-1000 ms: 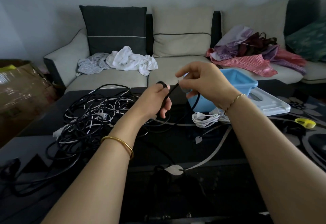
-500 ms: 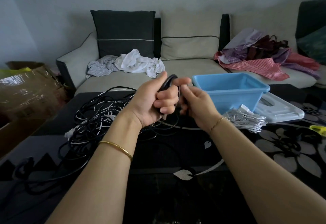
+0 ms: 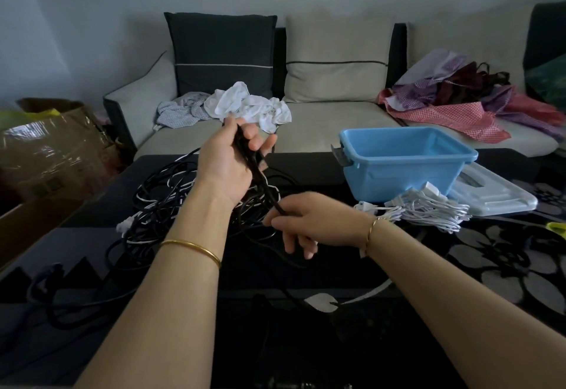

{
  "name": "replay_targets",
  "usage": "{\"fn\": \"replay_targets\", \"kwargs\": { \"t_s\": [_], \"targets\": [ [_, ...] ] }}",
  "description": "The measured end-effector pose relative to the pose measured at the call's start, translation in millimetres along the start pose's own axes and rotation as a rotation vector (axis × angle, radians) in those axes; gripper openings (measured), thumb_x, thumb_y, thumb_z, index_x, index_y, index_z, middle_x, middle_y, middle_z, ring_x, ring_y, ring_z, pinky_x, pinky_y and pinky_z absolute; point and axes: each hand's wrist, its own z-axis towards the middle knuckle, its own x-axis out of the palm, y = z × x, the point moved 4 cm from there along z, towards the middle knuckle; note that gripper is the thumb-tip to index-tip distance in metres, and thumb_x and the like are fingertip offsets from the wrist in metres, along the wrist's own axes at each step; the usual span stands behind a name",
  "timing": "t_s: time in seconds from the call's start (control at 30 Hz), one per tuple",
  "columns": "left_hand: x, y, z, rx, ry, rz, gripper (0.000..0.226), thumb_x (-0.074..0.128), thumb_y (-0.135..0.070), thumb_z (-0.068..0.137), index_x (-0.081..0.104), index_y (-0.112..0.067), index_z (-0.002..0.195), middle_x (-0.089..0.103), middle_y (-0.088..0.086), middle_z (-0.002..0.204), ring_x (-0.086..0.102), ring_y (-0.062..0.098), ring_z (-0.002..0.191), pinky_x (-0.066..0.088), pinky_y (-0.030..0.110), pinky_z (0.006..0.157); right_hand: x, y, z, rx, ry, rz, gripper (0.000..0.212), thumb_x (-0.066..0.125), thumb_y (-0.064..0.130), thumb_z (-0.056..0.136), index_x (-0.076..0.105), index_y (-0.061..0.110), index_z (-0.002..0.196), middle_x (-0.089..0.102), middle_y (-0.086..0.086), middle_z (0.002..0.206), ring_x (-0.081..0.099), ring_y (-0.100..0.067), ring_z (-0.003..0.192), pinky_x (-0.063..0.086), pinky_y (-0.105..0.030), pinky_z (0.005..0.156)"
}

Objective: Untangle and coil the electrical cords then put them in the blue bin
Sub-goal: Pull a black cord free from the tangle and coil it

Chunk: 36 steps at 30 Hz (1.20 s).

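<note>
Pinches black cord [image 3: 260,179] with right hand [image 3: 301,220], thumb and forefinger closed on it, remaining fingers loosely curled beneath; near side, lower left of blue bin [image 3: 407,174]

Grips same cord higher with left hand [image 3: 232,159], fingers wrapped round what look like gathered strands; left of the bin, about level with its rim

Runs on a slant between the two hands, with slack trailing down toward the near side

Further left of the bin: tangled heap of black and white cords [image 3: 156,205], on dark table [image 3: 309,171]

Right against the bin's near wall: white coiled bundle [image 3: 428,209], not yet inside; looks to hold no cords so far

Step judged: coiling one black cord drawn from the heap, part way through a loop

Next calls for lifting the pinched length up to the left hand to lay a further loop, feeding slack without snagging the heap

Differs from half a second earlier: hands then touching, left of the bin at rim height; now well apart, right one dropped low, a stretch of cord drawn out between them
</note>
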Motion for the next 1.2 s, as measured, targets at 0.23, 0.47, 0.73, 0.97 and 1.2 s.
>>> {"fn": "replay_targets", "kwargs": {
  "t_s": [0.23,0.47,0.73,0.97,1.2],
  "targets": [
    [1.4,10.4,4.6,0.172,-0.18,0.253,0.035,0.03,-0.016,0.105,0.042,-0.008,0.072,0.048,0.0,0.053,0.043,0.013,0.05,0.056,0.039,0.077,-20.5,29.9,-11.3,0.001,0.071,-0.235,0.015,0.053,0.016,0.093,0.061,0.004,0.094,0.062,-0.001,0.052,0.053,-0.014,0.037,0.044,-0.015,0.045],
    [-0.8,14.5,2.1,0.11,-0.288,0.24,0.028,0.031,-0.016,0.105,0.039,-0.009,0.079,0.046,0.006,0.069,0.046,0.015,0.057,0.052,0.048,0.084,-26.5,41.6,-6.8,0.027,0.075,-0.476,0.015,0.052,0.019,0.091,0.062,0.008,0.088,0.06,0.001,0.052,0.056,-0.012,0.038,0.043,-0.013,0.044],
    [-15.8,10.3,-10.6,0.118,-0.183,0.773,0.031,0.036,-0.01,0.099,0.04,-0.01,0.068,0.048,-0.005,0.051,0.047,0.006,0.046,0.047,0.028,0.058,-49.4,70.5,-2.0,-0.196,-0.215,-0.563,0.013,0.061,0.014,0.082,0.069,0.003,0.078,0.067,-0.017,0.07,0.057,-0.016,0.05,0.045,-0.025,0.06],
    [-14.6,9.8,-34.4,-0.239,0.111,0.805,0.043,0.028,-0.041,0.104,0.052,-0.005,0.104,0.041,-0.003,0.054,0.033,0.009,0.04,0.039,0.028,0.048,-84.0,55.1,-0.9,-0.306,-0.569,-0.109,0.013,0.066,0.002,0.082,0.073,0.007,0.092,0.069,-0.013,0.084,0.064,-0.022,0.07,0.054,-0.022,0.067],
    [1.4,-3.7,-47.8,-0.375,0.28,0.493,0.04,0.029,-0.03,0.104,0.051,0.001,0.115,0.027,-0.009,0.047,0.022,0.002,0.035,0.028,0.016,0.036,-50.3,10.4,28.8,-0.224,-0.59,0.379,0.018,0.056,0.005,0.092,0.068,0.013,0.103,0.059,0.012,0.051,0.049,-0.003,0.043,0.053,-0.018,0.051]
  ]
}}
